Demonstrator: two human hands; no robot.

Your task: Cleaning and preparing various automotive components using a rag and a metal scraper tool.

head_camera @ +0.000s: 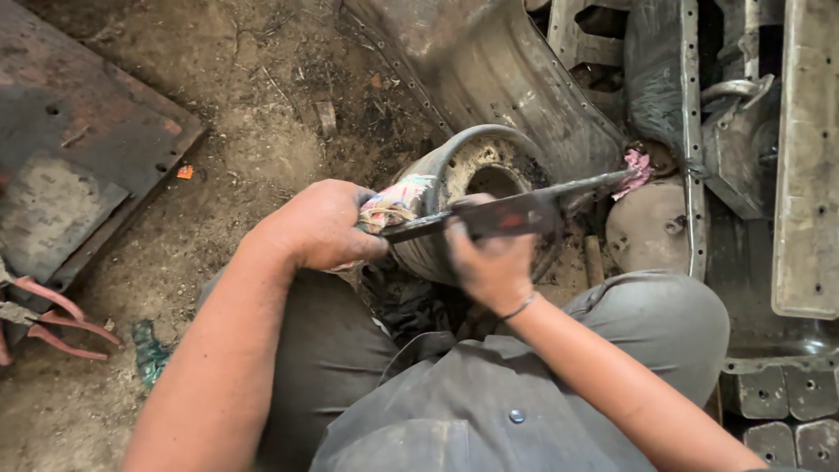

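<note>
A long flat metal blade (511, 212), dark and rusty, lies across the open end of a grimy round metal cylinder (468, 175) that rests between my knees. My left hand (319, 229) grips the blade's handle end, which is wrapped in a patterned rag (398, 203). My right hand (494, 258) is closed over the middle of the blade, fingers on top, pressing it against the cylinder's rim. The blade's far tip reaches a pink rag (638, 168) beside the cylinder.
Dirt ground spreads to the left, with a rusty steel plate (79, 149) and red-handled pliers (52, 319) on it. Large grey metal housings and perforated frames (690, 131) crowd the top and right. My grey trouser legs (454, 385) fill the foreground.
</note>
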